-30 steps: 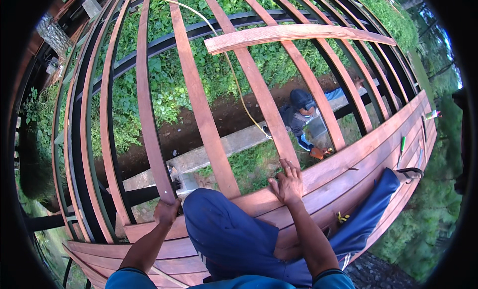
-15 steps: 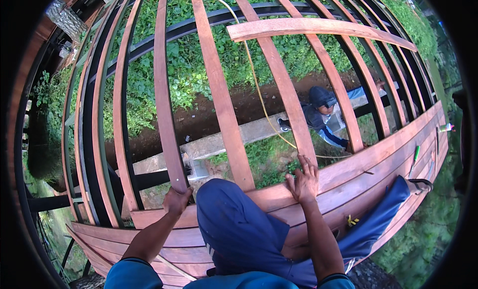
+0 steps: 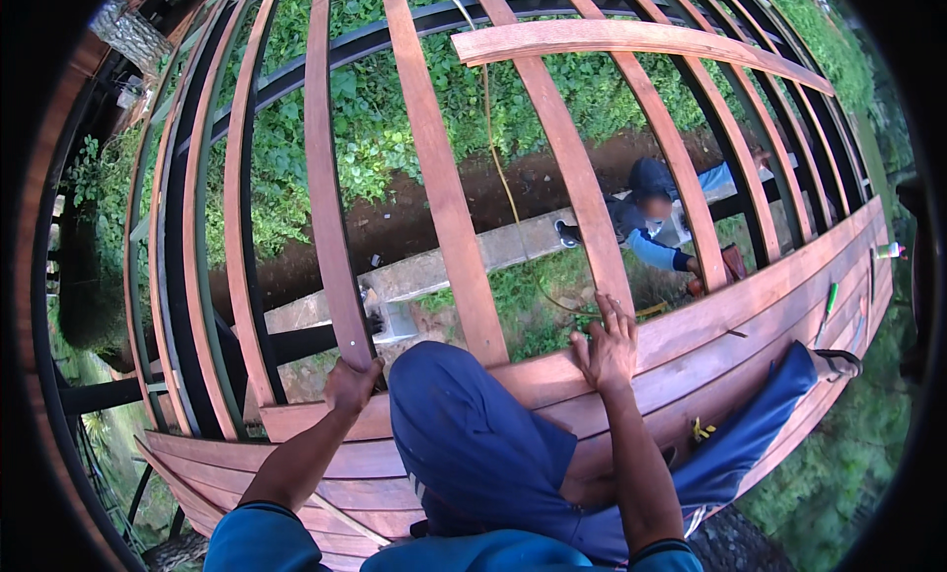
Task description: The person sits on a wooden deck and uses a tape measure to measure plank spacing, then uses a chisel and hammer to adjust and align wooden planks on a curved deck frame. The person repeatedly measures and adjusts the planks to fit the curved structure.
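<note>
I sit on a deck of reddish-brown wooden boards (image 3: pixel 592 414), one knee raised between my arms. My left hand (image 3: pixel 350 387) is closed around the near end of a darker wooden joist (image 3: pixel 330 207), where it meets the edge of the foremost board (image 3: pixel 671 340). My right hand (image 3: pixel 608 345) lies on that board with fingers spread, the tips over its far edge. Beneath the joists a person (image 3: pixel 646 202) in a dark cap and blue sleeves reaches up to the board's underside, beside a reddish object (image 3: pixel 732 262) I cannot make out.
Between the joists there are open gaps down to soil and plants. A loose plank (image 3: pixel 631 37) lies across them at the far side. A yellow hose (image 3: pixel 498 158) hangs through the frame. On the deck lie a green-handled tool (image 3: pixel 831 301) and a small yellow item (image 3: pixel 702 431).
The person below has drawn a hand toward the board, and the reddish object has come into view by it. The yellow hose has shifted. My hands keep their places.
</note>
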Demonstrator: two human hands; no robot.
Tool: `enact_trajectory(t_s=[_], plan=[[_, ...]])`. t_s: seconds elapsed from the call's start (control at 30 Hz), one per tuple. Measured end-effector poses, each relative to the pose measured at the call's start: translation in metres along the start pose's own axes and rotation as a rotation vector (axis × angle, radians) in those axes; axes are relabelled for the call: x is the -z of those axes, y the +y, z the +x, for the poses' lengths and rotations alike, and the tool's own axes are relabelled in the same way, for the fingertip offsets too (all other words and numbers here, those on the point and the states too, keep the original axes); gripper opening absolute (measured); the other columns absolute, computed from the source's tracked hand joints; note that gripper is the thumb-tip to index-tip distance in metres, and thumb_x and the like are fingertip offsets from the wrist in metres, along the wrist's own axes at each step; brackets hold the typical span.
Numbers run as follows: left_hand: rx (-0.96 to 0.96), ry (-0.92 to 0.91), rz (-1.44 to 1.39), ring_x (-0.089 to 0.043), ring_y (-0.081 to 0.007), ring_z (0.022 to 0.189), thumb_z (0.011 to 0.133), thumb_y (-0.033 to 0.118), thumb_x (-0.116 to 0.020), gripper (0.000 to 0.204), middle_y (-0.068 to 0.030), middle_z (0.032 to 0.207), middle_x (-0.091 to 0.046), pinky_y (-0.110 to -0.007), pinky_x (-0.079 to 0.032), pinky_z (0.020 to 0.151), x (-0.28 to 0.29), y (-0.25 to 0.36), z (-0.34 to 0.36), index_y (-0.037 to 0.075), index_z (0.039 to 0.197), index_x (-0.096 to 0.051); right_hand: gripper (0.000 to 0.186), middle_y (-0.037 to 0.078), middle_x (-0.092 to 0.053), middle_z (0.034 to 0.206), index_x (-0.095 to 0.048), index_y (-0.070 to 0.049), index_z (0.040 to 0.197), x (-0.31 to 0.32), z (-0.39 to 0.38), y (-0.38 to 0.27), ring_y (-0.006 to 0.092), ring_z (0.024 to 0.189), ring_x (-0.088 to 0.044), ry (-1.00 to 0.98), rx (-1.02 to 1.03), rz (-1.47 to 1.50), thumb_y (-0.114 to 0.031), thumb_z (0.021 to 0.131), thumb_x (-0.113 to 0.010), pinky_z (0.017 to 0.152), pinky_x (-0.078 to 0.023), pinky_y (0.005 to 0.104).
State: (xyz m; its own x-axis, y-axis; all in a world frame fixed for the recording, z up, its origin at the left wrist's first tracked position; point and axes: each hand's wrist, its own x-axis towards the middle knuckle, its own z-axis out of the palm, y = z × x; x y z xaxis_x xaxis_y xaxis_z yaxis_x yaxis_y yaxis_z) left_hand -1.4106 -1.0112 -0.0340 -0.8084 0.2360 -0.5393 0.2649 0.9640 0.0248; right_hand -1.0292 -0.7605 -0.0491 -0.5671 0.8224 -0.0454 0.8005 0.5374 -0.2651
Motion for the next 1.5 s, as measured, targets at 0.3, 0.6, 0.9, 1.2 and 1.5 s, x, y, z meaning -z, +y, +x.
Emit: enact_trajectory(t_s=[0.3,0.6,0.9,1.2,1.5], plan=[[-0.039,0.006,-0.045,-0.073,-0.0397,0.114,0.076,0.071,-0.078,0.085,-0.0242,0.118,-0.076,-0.049,-0.056,0.100,0.002,-0.001,-0.002,0.001,0.123,-0.069,0.038,0.014,-0.045,0.165,-0.078,-0.005,0.101,0.003,0.000,-0.001,0.0312,0.155,-0.037,-0.005,-0.003,0.030,-0.042,0.096,-0.071,0.123,-0.030,0.0508],[-0.015,0.027,-0.031,-0.073,-0.0392,0.114,0.075,0.070,-0.079,0.084,-0.0217,0.119,-0.076,-0.049,-0.055,0.099,-0.006,-0.004,0.004,0.002,0.124,-0.069,0.040,0.013,-0.045,0.166,-0.077,-0.005,0.098,0.001,0.002,-0.001,0.0296,0.156,-0.036,-0.022,-0.013,-0.019,-0.044,0.096,-0.071,0.124,-0.029,0.0503],[-0.130,0.044,-0.172,-0.074,-0.0397,0.111,0.081,0.060,-0.080,0.076,-0.0224,0.118,-0.077,-0.049,-0.055,0.097,-0.017,-0.016,0.012,0.002,0.128,-0.066,0.049,0.014,-0.043,0.167,-0.079,-0.007,0.098,0.002,-0.001,0.002,0.0290,0.157,-0.034,-0.035,-0.007,0.019,-0.053,0.101,-0.063,0.123,-0.031,0.0503],[-0.109,0.052,-0.161,-0.073,-0.0413,0.112,0.078,0.062,-0.080,0.080,-0.0226,0.117,-0.077,-0.049,-0.054,0.096,-0.031,-0.030,0.030,0.001,0.128,-0.065,0.052,0.013,-0.040,0.169,-0.077,-0.006,0.098,0.002,-0.001,0.003,0.0316,0.157,-0.035,-0.070,-0.025,0.056,-0.055,0.101,-0.061,0.123,-0.031,0.0533],[-0.159,0.062,-0.224,-0.074,-0.0401,0.109,0.078,0.061,-0.081,0.078,-0.0223,0.115,-0.077,-0.049,-0.054,0.095,-0.037,-0.038,0.036,0.002,0.126,-0.066,0.052,0.013,-0.039,0.170,-0.078,-0.006,0.099,0.003,-0.001,0.003,0.0311,0.158,-0.032,-0.076,-0.025,0.065,-0.055,0.102,-0.060,0.124,-0.029,0.0527]])
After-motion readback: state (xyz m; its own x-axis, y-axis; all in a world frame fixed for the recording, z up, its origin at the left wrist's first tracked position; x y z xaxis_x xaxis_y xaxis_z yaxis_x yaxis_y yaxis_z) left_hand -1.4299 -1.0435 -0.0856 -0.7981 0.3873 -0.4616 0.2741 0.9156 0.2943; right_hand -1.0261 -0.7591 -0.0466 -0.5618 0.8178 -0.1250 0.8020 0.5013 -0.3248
